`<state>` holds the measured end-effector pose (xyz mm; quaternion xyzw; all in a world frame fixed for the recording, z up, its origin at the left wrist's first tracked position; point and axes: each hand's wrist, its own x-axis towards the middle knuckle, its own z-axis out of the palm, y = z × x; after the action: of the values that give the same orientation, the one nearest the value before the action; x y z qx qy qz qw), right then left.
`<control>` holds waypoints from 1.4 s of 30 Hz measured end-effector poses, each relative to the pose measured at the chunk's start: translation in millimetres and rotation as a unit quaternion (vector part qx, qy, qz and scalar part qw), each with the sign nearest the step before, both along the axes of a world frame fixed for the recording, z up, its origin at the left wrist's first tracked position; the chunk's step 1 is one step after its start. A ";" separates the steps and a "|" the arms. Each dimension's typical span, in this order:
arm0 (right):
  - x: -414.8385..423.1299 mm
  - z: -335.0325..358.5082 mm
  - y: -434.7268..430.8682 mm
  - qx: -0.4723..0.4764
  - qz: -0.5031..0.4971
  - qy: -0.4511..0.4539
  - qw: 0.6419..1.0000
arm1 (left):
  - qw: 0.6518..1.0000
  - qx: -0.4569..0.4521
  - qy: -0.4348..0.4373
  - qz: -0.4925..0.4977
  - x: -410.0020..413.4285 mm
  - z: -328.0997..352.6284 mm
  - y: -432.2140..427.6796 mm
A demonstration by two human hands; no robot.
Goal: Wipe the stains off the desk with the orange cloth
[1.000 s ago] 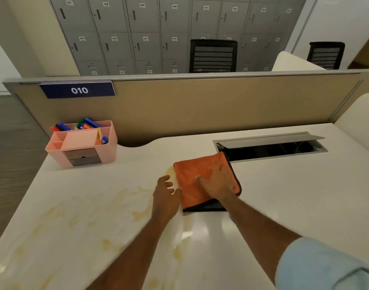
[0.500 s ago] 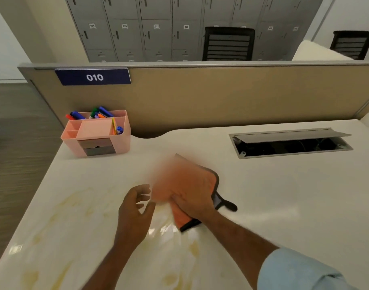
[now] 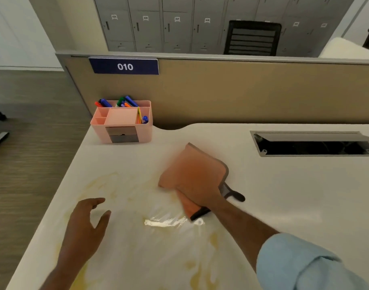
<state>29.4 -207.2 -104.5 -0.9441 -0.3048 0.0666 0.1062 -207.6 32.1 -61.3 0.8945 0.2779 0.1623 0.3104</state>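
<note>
I am standing at a pale counter [image 3: 284, 206] that is carrying yellowish stains [image 3: 102, 181] across its left and near parts, with more streaks [image 3: 202, 271] lying close to me and a wet patch [image 3: 167, 220] glinting under the light in the middle. A pink organizer [image 3: 121, 122] is sitting at the far left corner, holding coloured markers [image 3: 116, 102] in its back compartments. A metal cable hatch [image 3: 313, 143] is lying open in the counter toward the far right. A tan partition [image 3: 242, 91] is running along the far edge, bearing a dark blue plate [image 3: 125, 66] reading 010. Behind it grey lockers [image 3: 179, 24] are lining the wall, and a black chair [image 3: 252, 38] is standing before them. Wood-look floor [image 3: 28, 143] is showing to the left. My right hand [image 3: 200, 191] is pressing palm-down on the orange cloth [image 3: 192, 170], fingers closed over its near edge; the cloth is lying flat on the counter just beyond the wet patch, blurred, with a dark border and a dark loop [image 3: 236, 195] trailing out to the right. My right forearm is reaching in from the lower right, a light blue sleeve [image 3: 305, 264] rolled above it. My left hand [image 3: 85, 229] is hovering over the stained left side, open, fingers loosely spread, holding nothing; whether it is touching the surface I cannot tell.
</note>
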 end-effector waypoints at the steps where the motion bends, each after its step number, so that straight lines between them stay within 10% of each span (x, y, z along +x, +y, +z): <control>1: -12.5 -0.9 -10.2 0.017 0.027 -0.007 0.999 | 1.000 0.014 0.009 -0.011 -7.2 3.0 2.3; 11: 28.4 2.0 -17.6 -0.019 -0.130 -0.011 0.991 | 0.997 0.051 0.052 0.024 -82.0 -8.4 20.4; 18: -46.3 -9.1 -14.9 -0.001 0.071 -0.047 0.996 | 0.995 0.058 0.080 -0.020 -71.7 6.8 5.2; 28: 23.1 9.0 -27.2 -0.045 -0.132 0.016 0.990 | 0.993 0.079 0.068 -0.050 -53.1 8.9 -15.9; 36: -46.6 -2.9 -35.2 -0.025 0.038 -0.047 0.998 | 0.988 0.095 0.107 -0.058 -67.3 9.6 -16.3; 42: -21.1 2.7 -108.4 -0.049 -0.112 -0.041 0.992 | 0.989 0.086 0.091 -0.076 -49.9 13.7 -21.0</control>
<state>8.4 -315.6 -101.8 -0.9783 -0.1978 0.0306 0.0540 -257.5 11.1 -47.5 0.9474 0.2213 0.0793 0.2174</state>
